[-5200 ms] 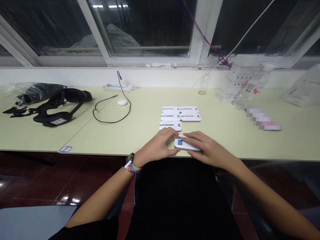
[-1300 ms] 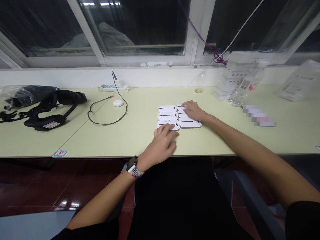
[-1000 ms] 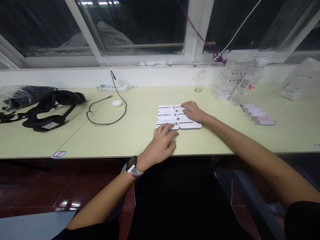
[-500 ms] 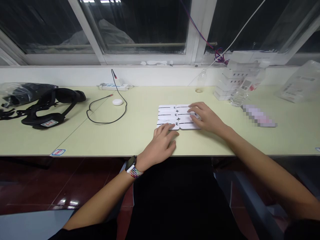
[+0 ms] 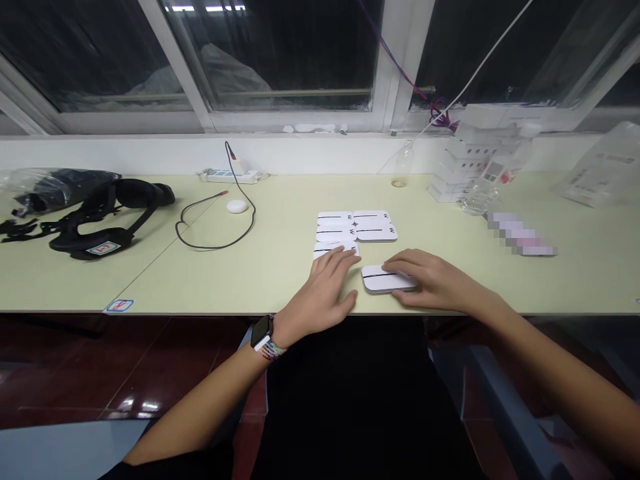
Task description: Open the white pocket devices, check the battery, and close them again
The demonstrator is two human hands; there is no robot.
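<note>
On the table, several flat white round-cornered pieces (image 5: 335, 232) lie in two columns, each with a black line and some with a "W" mark. My right hand (image 5: 433, 281) has its fingers on the far edge and its thumb at the near edge of one such piece (image 5: 385, 279), close to the table's front. That piece sits apart from the others. My left hand (image 5: 323, 293), with a watch (image 5: 261, 331) on its wrist, rests with fingers spread. Its fingertips touch or hover over the front-left piece (image 5: 325, 248), partly covering it.
At the left lie a black headset (image 5: 105, 233), a looped black cable (image 5: 215, 247) and a round white object (image 5: 237, 206). A power strip (image 5: 230, 175) stands by the wall. White boxes (image 5: 450, 180), a clear bottle (image 5: 483, 193) and a plastic bag (image 5: 600, 167) are at the right.
My right hand has drawn the front-right white piece out of the group, toward the table's front edge and slightly right. My left hand has stayed nearly in place.
</note>
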